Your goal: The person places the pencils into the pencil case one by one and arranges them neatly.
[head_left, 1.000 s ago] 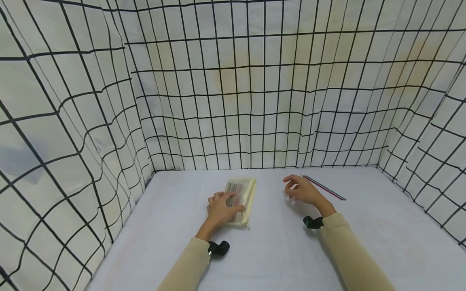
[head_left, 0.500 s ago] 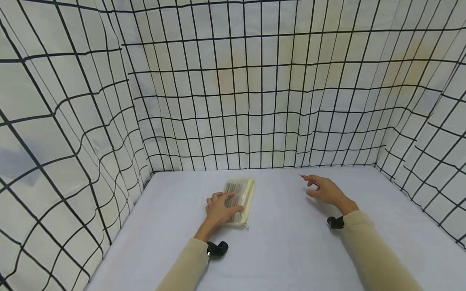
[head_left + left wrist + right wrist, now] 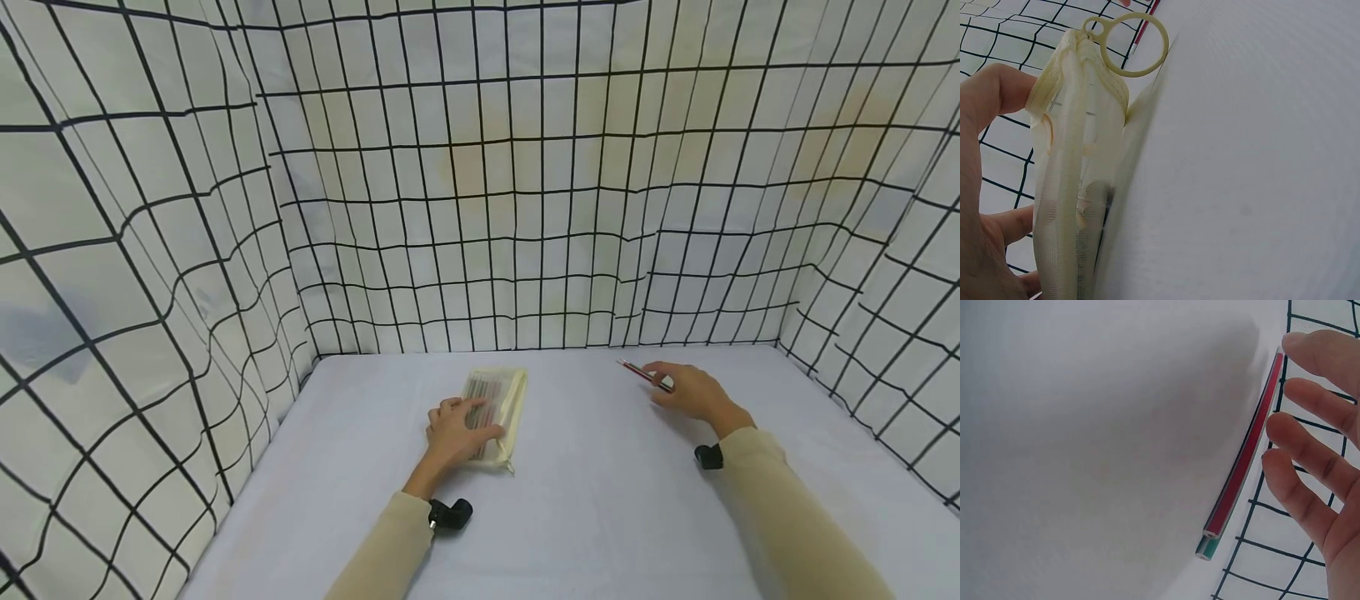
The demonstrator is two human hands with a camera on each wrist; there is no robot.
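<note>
A see-through pencil case (image 3: 512, 408) with a cream zip edge lies on the white table, several thin pencils visible inside it. My left hand (image 3: 456, 432) rests on top of it, thumb near the zip end. In the left wrist view, a round cream zip pull (image 3: 1163, 53) stands out from the end of the case. On the right, my right hand (image 3: 690, 390) hovers with spread, slightly bent fingers (image 3: 1310, 450) beside two pencils. The red pencil (image 3: 1244, 456) lies close against the green pencil (image 3: 1209, 549). No grip on them shows.
A black wire grid (image 3: 540, 242) backed by white sheeting rises behind the table and along both sides. White cloth (image 3: 585, 517) covers the table. Small black wrist cameras sit on the left wrist (image 3: 452, 514) and the right wrist (image 3: 708, 456).
My right hand has moved to the right, from beside the pencils to over them, covering most of their length in the head view. My left hand and the pencil case have stayed put.
</note>
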